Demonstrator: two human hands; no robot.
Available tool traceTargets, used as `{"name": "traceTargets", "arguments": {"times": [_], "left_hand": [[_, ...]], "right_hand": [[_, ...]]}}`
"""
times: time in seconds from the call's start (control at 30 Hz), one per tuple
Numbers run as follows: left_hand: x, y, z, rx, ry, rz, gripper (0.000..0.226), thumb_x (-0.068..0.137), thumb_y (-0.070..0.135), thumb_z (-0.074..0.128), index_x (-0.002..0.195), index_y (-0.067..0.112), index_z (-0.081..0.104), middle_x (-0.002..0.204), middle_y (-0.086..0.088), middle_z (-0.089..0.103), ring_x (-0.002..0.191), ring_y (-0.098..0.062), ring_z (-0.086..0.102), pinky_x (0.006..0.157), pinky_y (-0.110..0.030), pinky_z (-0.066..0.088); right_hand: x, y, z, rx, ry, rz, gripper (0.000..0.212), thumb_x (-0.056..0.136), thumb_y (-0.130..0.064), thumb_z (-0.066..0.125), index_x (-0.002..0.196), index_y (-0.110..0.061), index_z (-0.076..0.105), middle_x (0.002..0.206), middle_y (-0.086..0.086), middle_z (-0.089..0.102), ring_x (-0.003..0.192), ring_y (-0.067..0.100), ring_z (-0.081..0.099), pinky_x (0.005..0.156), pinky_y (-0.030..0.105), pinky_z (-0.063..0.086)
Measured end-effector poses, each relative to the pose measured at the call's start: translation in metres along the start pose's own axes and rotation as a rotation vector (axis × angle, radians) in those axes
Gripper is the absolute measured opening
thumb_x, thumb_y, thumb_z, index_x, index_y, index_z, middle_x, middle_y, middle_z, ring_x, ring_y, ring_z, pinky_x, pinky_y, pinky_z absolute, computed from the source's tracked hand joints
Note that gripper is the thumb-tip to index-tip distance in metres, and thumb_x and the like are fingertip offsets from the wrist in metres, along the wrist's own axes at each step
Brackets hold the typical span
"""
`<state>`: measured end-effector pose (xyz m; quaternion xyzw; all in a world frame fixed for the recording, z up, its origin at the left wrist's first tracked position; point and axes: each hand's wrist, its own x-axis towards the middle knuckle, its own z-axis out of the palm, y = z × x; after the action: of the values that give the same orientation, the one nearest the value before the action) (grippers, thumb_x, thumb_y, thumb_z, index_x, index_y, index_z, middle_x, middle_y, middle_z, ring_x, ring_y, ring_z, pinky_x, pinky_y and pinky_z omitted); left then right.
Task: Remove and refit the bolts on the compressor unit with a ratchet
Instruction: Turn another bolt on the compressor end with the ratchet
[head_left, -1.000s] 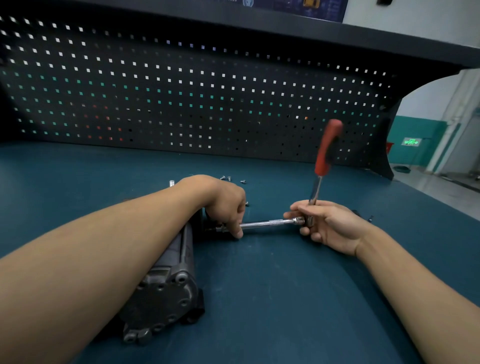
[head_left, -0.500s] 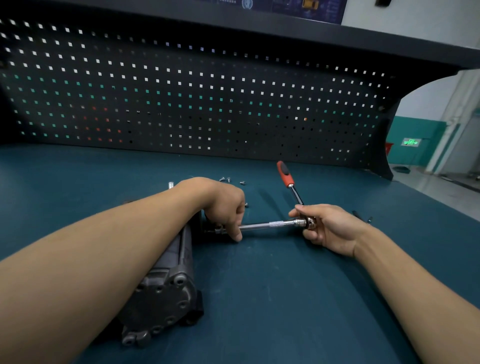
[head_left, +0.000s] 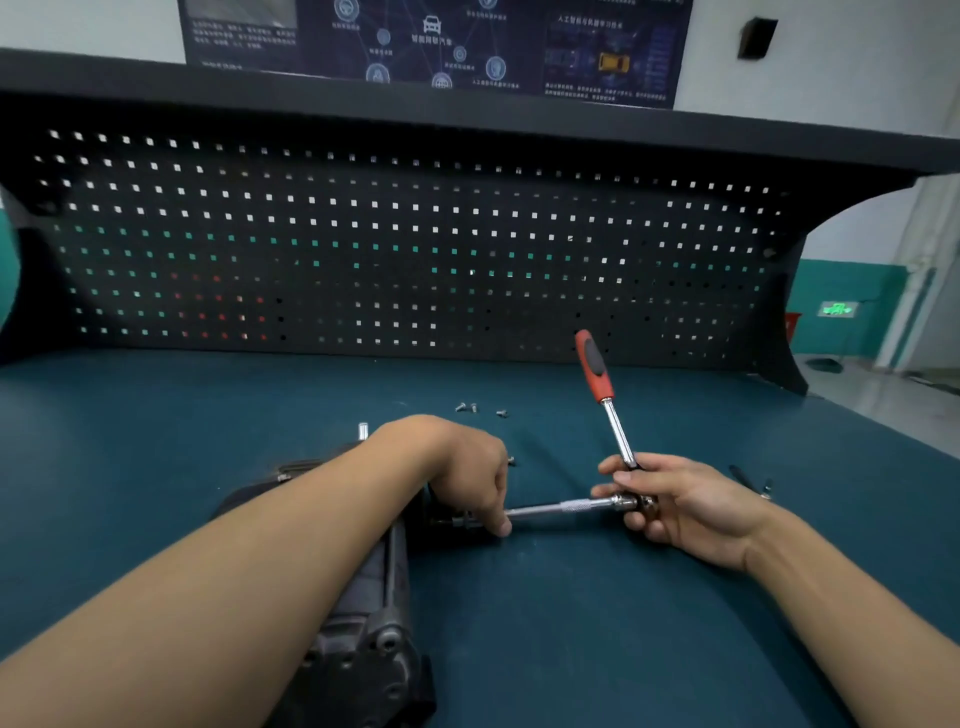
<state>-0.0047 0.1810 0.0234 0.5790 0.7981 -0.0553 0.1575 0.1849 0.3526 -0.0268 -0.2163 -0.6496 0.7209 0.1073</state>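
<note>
Ratchet (head_left: 620, 435) swung upward, gripped by right hand (head_left: 680, 506).

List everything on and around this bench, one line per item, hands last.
bench: one, teal, under everything
compressor unit: one, dark grey, lying on bench, lower centre
ratchet: one, red-and-black handle, chrome shank, tilted up, right of centre
extension bar: one, chrome, between ratchet head and compressor unit
loose bolts: at least three, silver, on bench beyond compressor unit
pegboard: one, black, behind bench
poster: one, dark blue, wall above
exit sign: one, green, far right
left hand: one, pinching extension bar near compressor unit
right hand: one, gripping ratchet at its head
</note>
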Motion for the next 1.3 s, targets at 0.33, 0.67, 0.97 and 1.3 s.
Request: {"name": "traceTargets", "arguments": {"times": [0.33,0.67,0.97,1.3], "left_hand": [[-0.004,0.0,0.0,-0.006,0.001,-0.006,0.032,0.086,0.045,0.076,0.098,0.015,0.077,0.083,0.006,0.067,0.083,-0.016,0.062,0.083,-0.033,0.053],[-0.003,-0.002,0.001,-0.021,0.073,-0.015,0.034,0.081,0.042,0.081,0.093,0.01,0.075,0.081,0.001,0.068,0.073,-0.015,0.058,0.06,-0.024,0.045],[-0.005,0.001,0.0,-0.002,0.062,-0.01,0.035,0.082,0.042,0.08,0.095,0.01,0.075,0.08,0.003,0.066,0.072,-0.014,0.056,0.061,-0.026,0.044],[-0.005,0.001,0.0,0.0,0.07,-0.008,0.034,0.079,0.042,0.083,0.094,0.012,0.073,0.071,0.008,0.061,0.065,-0.01,0.053,0.056,-0.024,0.042]], "right_hand": [[-0.002,0.003,-0.005,0.059,-0.025,-0.041,0.035,0.063,0.011,0.072,0.091,-0.01,0.07,0.103,0.017,0.074,0.061,0.023,0.063,0.045,0.023,0.05],[0.001,0.009,-0.006,-0.053,-0.051,-0.158,0.03,0.06,0.015,0.071,0.048,-0.01,0.059,0.115,0.013,0.073,0.064,0.021,0.062,0.05,0.024,0.046],[0.002,0.004,-0.002,-0.138,-0.033,-0.073,0.036,0.068,-0.006,0.072,0.103,-0.004,0.072,0.115,0.015,0.074,0.066,0.016,0.065,0.044,0.019,0.042],[0.002,-0.001,0.012,-0.143,0.107,-0.023,0.052,0.071,-0.042,0.074,0.105,-0.003,0.068,0.096,0.014,0.076,0.044,0.014,0.047,0.034,0.019,0.03]]}}
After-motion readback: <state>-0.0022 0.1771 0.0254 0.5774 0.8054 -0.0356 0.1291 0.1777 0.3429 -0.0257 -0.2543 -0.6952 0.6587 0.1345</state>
